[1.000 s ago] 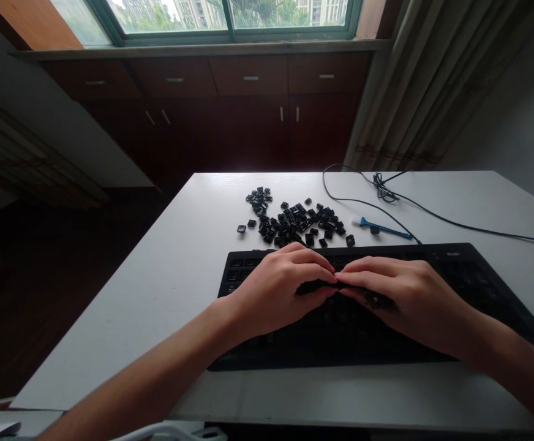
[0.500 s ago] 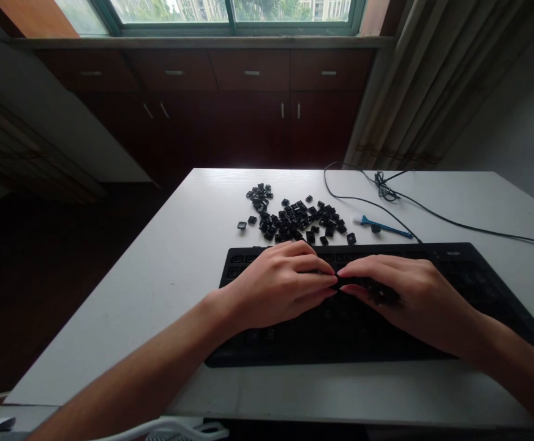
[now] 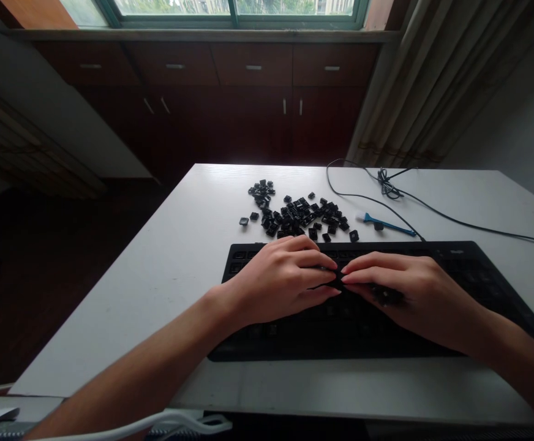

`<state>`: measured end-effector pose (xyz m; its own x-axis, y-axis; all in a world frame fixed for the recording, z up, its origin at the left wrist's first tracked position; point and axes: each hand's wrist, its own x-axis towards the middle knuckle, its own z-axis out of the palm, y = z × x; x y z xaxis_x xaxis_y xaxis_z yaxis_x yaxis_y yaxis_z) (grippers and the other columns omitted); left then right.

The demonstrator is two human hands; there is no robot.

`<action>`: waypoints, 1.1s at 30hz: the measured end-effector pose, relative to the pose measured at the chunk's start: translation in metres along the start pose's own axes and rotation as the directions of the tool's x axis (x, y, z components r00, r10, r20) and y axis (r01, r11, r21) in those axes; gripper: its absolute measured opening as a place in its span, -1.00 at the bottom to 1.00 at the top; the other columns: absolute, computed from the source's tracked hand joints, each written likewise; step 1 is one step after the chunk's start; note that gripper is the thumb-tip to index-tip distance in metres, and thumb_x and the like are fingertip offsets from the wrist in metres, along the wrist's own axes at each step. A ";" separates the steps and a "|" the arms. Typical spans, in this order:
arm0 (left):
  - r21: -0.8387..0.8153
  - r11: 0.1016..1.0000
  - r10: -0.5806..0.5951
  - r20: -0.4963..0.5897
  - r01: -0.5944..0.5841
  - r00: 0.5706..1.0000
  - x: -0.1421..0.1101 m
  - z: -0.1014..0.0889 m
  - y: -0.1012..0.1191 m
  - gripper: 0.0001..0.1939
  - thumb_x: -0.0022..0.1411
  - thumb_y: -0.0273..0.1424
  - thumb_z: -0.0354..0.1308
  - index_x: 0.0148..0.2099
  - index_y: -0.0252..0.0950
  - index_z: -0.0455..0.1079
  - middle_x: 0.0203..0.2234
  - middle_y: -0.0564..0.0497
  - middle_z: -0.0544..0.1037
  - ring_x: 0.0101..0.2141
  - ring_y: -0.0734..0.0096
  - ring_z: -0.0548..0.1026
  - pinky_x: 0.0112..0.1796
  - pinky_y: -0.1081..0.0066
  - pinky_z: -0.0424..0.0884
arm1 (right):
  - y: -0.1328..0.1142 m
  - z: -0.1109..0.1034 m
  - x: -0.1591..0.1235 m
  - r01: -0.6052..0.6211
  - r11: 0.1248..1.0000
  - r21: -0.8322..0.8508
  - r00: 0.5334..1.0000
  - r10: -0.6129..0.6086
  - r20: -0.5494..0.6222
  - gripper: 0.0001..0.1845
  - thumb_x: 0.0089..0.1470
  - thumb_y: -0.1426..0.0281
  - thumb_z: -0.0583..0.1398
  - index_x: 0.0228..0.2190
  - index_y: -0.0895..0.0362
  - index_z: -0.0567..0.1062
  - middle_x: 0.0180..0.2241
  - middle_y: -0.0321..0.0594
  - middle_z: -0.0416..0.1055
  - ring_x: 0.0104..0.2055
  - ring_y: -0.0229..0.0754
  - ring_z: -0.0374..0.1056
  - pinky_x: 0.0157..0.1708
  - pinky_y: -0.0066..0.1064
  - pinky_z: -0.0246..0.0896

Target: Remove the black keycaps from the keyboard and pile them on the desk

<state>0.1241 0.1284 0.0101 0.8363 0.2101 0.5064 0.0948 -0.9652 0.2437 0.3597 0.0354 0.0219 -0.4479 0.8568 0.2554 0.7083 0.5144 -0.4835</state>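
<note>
White, faintly wood-grained bench (image 3: 147,269) is extending from the left and carrying all items. Left hand (image 3: 278,278) is reaching over the left half of a long black keyboard (image 3: 322,343), palm down, its fingers bending and close together; whether they are pinching anything, cannot tell. Behind it, a loose heap of small black plastic keycaps (image 3: 297,214) is lying on the bench, with one grey-looking keycap (image 3: 244,221) sitting apart at its left. Keyboard is lying flat, its middle passing beneath both hands. Right hand (image 3: 414,282) is facing the left, fingertips near but apart, and is cupping small dark pieces (image 3: 387,295) under the palm. Behind it, a slim blue brush with pale bristles (image 3: 389,225) is resting beside a single black keycap (image 3: 378,226). Thin black cable (image 3: 473,228) is looping behind and running rightward.
</note>
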 end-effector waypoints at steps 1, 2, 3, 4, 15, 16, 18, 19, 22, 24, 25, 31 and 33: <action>-0.002 1.000 0.002 0.009 -0.002 1.000 0.000 0.000 0.000 -0.81 0.36 -0.31 0.17 -0.16 -0.27 0.59 -0.12 0.08 0.64 -0.16 0.31 0.50 -0.13 0.28 0.49 | 0.000 0.000 0.000 0.001 1.000 0.002 1.000 -0.001 0.010 -0.75 0.20 0.49 0.21 -0.10 0.03 0.55 -0.05 -0.29 0.53 -0.10 -0.24 0.49 -0.11 -0.43 0.39; -0.004 1.000 0.003 0.012 -0.003 1.000 0.000 0.000 0.000 -0.81 0.36 -0.32 0.17 -0.16 -0.27 0.59 -0.12 0.07 0.64 -0.16 0.31 0.50 -0.13 0.28 0.49 | 0.000 0.000 0.000 0.004 1.000 0.002 1.000 -0.004 0.017 -0.74 0.19 0.50 0.22 -0.10 0.02 0.54 -0.04 -0.30 0.52 -0.10 -0.25 0.48 -0.12 -0.43 0.39; -0.006 1.000 0.004 0.010 -0.004 1.000 0.000 0.000 0.000 -0.81 0.36 -0.32 0.17 -0.16 -0.27 0.59 -0.12 0.07 0.64 -0.16 0.31 0.50 -0.13 0.28 0.49 | 0.000 0.000 0.001 0.006 1.000 -0.001 1.000 -0.006 0.016 -0.75 0.19 0.49 0.23 -0.10 0.01 0.54 -0.04 -0.30 0.52 -0.11 -0.25 0.48 -0.12 -0.43 0.39; -0.007 1.000 0.004 0.005 -0.004 1.000 0.000 -0.001 0.000 -0.81 0.36 -0.32 0.17 -0.15 -0.27 0.58 -0.12 0.06 0.64 -0.16 0.31 0.50 -0.13 0.28 0.49 | 0.000 -0.001 0.001 0.004 1.000 -0.004 1.000 -0.004 0.001 -0.76 0.18 0.47 0.24 -0.10 0.02 0.54 -0.04 -0.29 0.51 -0.12 -0.24 0.48 -0.13 -0.42 0.39; -0.006 1.000 -0.005 0.013 0.005 1.000 0.001 -0.002 0.000 -0.75 0.37 -0.27 0.16 -0.05 -0.29 0.55 -0.12 0.00 0.63 -0.14 0.32 0.51 -0.14 0.30 0.50 | -0.005 -0.012 -0.002 -0.032 0.843 0.537 0.780 0.357 -0.514 -0.75 0.19 0.36 0.26 -0.50 0.06 0.36 -0.54 -0.31 0.25 -0.50 -0.23 0.19 -0.54 -0.32 0.07; -0.010 1.000 -0.005 0.020 0.006 1.000 0.001 -0.002 0.000 -0.75 0.37 -0.26 0.15 -0.04 -0.29 0.55 -0.12 0.00 0.62 -0.14 0.32 0.51 -0.13 0.30 0.50 | -0.003 -0.010 -0.002 -0.077 0.821 0.566 0.797 0.392 -0.461 -0.73 0.20 0.31 0.25 -0.50 0.06 0.36 -0.54 -0.31 0.26 -0.51 -0.23 0.18 -0.54 -0.33 0.05; -0.012 1.000 -0.014 0.031 0.015 0.999 0.001 -0.003 0.000 -0.73 0.38 -0.25 0.14 -0.02 -0.28 0.54 -0.11 -0.01 0.62 -0.14 0.31 0.50 -0.12 0.29 0.49 | 0.003 -0.006 0.001 -0.173 0.791 0.587 0.840 0.430 -0.332 -0.65 0.25 0.22 0.20 -0.53 0.08 0.35 -0.54 -0.31 0.27 -0.52 -0.27 0.18 -0.53 -0.34 0.04; -0.013 1.000 -0.017 0.035 0.018 0.999 0.001 -0.004 -0.001 -0.72 0.38 -0.24 0.14 -0.01 -0.27 0.54 -0.10 -0.02 0.61 -0.13 0.30 0.50 -0.12 0.28 0.49 | 0.005 -0.004 0.003 -0.212 0.779 0.590 0.851 0.445 -0.281 -0.60 0.28 0.18 0.17 -0.55 0.09 0.33 -0.56 -0.31 0.26 -0.54 -0.29 0.18 -0.53 -0.35 0.05; -0.010 1.000 0.007 0.050 -0.006 0.999 0.001 -0.005 -0.002 -0.71 0.38 -0.24 0.13 0.02 -0.27 0.53 -0.08 -0.04 0.60 -0.11 0.28 0.49 -0.09 0.27 0.49 | 0.009 -0.005 0.010 -0.228 0.702 0.675 0.836 0.497 -0.234 -0.51 0.29 0.11 0.12 -0.60 0.10 0.26 -0.63 -0.36 0.17 -0.59 -0.32 0.12 -0.56 -0.39 0.04; -0.005 0.999 0.033 0.056 -0.033 0.998 0.001 -0.005 -0.003 -0.71 0.39 -0.25 0.12 0.02 -0.27 0.52 -0.08 -0.05 0.60 -0.11 0.29 0.50 -0.07 0.26 0.48 | 0.008 -0.009 0.014 -0.170 0.601 0.781 0.829 0.515 -0.216 -0.49 0.28 0.11 0.13 -0.60 0.10 0.21 -0.64 -0.39 0.09 -0.61 -0.33 0.05 -0.59 -0.40 0.01; 0.000 0.999 0.039 0.053 -0.039 0.998 0.001 -0.005 -0.003 -0.71 0.38 -0.25 0.13 0.02 -0.27 0.52 -0.08 -0.06 0.60 -0.11 0.29 0.50 -0.07 0.26 0.48 | 0.006 -0.012 0.016 -0.140 0.550 0.823 0.835 0.512 -0.201 -0.49 0.28 0.11 0.14 -0.61 0.10 0.19 -0.64 -0.39 0.06 -0.62 -0.33 0.03 -0.60 -0.40 0.02; 0.024 1.000 0.009 0.011 -0.009 1.000 -0.001 -0.009 -0.009 -0.74 0.38 -0.29 0.11 0.00 -0.24 0.53 -0.12 -0.06 0.61 -0.14 0.30 0.50 -0.11 0.28 0.48 | -0.024 -0.025 0.031 -0.066 0.484 0.873 0.836 0.504 -0.216 -0.54 0.28 0.12 0.13 -0.59 0.06 0.26 -0.64 -0.38 0.00 -0.64 -0.31 0.01 -0.65 -0.40 0.01; 0.049 0.999 0.002 0.012 -0.003 1.000 -0.003 -0.011 -0.013 -0.75 0.39 -0.33 0.10 0.00 -0.24 0.54 -0.13 -0.06 0.61 -0.16 0.31 0.50 -0.13 0.28 0.48 | -0.035 -0.025 0.037 -0.059 0.487 0.871 0.844 0.491 -0.217 -0.53 0.28 0.11 0.11 -0.60 0.05 0.21 -0.66 -0.38 -0.05 -0.66 -0.30 -0.04 -0.67 -0.39 -0.01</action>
<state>0.1145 0.1419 0.0151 0.8432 0.2060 0.4966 0.1189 -0.9722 0.2016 0.3316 0.0504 0.0689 0.0881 0.9832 0.1601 -0.1036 0.1689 -0.9802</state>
